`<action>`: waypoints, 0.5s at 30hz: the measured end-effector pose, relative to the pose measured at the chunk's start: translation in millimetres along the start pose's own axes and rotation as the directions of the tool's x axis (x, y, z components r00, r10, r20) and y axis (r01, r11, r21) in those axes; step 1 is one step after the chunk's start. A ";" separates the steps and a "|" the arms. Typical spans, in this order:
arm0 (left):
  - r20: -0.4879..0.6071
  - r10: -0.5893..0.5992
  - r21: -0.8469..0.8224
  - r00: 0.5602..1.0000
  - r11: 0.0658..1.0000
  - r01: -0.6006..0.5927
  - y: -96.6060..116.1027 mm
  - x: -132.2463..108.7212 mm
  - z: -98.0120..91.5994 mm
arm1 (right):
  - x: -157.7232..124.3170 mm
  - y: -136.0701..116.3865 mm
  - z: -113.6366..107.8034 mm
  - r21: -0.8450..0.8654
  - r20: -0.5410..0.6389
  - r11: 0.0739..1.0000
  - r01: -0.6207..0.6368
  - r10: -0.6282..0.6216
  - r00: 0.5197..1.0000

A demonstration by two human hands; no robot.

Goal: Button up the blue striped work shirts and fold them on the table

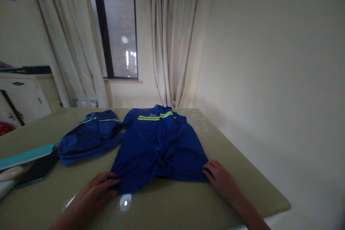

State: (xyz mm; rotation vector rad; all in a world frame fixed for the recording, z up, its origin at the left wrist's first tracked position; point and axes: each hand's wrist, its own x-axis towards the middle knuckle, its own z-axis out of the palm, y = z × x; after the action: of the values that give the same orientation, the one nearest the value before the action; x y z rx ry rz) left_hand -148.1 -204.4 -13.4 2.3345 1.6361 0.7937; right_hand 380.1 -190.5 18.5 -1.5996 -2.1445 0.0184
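Observation:
A blue work shirt (172, 151) with yellow-green stripes lies front up on the table, its collar at the far end and its hem toward me. The front is buttoned and wrinkled down the middle. My left hand (98, 188) is closed on the near left corner of the hem. At the near right corner, my right hand (217, 174) pinches the cloth between thumb and fingers. Left of the shirt rests a second blue garment (90, 134), folded, with matching stripes; a sleeve of the shirt touches it.
The pale green table (237, 172) has its right edge near a white wall (283, 79). At the left lie a turquoise flat object (29, 155), a dark flat item (40, 169) and a whitish rounded object (10, 174). Behind are curtains (172, 36), a window (120, 25) and a white cabinet (24, 91).

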 end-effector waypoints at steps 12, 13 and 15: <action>-0.298 0.124 0.067 0.946 0.992 -0.109 -26.5 -11.5 -40.6 | -12.1 54.0 -20.0 -0.309 -0.135 0.951 0.000 -0.044 0.990; -0.259 0.131 0.073 0.957 0.991 -0.116 -28.5 -20.5 -36.8 | -19.1 59.8 -18.3 -0.295 -0.111 0.956 0.007 -0.041 0.993; -0.202 0.110 0.080 0.973 0.992 -0.095 -31.9 -35.7 -29.5 | -29.4 65.7 -16.4 -0.254 -0.070 0.967 0.007 -0.025 0.997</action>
State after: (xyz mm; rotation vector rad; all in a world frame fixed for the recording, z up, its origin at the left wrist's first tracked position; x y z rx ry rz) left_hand -198.4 -229.4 -13.9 2.4749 1.6572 1.0485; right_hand 451.9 -200.3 4.4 -1.6928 -2.1725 -0.3274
